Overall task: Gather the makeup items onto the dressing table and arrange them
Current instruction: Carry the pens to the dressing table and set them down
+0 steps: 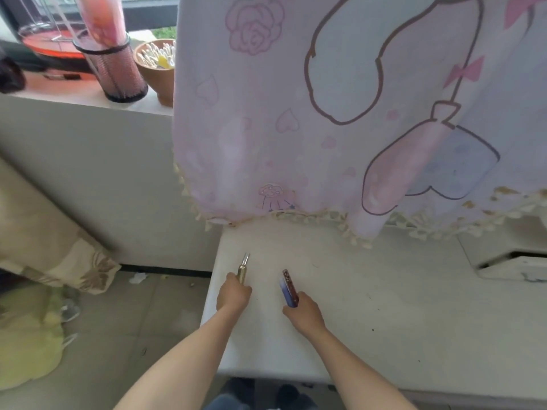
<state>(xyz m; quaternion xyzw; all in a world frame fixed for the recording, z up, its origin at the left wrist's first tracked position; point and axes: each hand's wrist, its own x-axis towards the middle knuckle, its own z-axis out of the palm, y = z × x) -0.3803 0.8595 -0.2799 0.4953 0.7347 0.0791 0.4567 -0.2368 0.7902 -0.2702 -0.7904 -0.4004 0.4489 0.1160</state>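
Both hands reach over the near left part of the white dressing table [370, 306]. The left hand [233, 294] is clenched around the lower end of a slim gold tube [242, 272]; the tube juts forward out of the top of the fist, its thin silvery tip pointing toward the hanging cloth, and its base is hidden inside the curled fingers [243, 290]. The right hand [303, 313] grips two small items together: a blue stick [286, 291] and, lying against its right side, a reddish patterned one [289, 284]. Both stick out forward and slightly left from between thumb and fingers, their rear ends covered by the hand. What exactly these pieces are is hard to tell, as they are small and blurred. The two hands are near each other but apart, with bare tabletop between them.

Behind them a pink printed curtain [325, 113] with a fringed hem hangs down to the table's back edge. On the ledge to the left stand a black mesh holder [118, 75] and a brown bowl of cotton swabs [158, 66]
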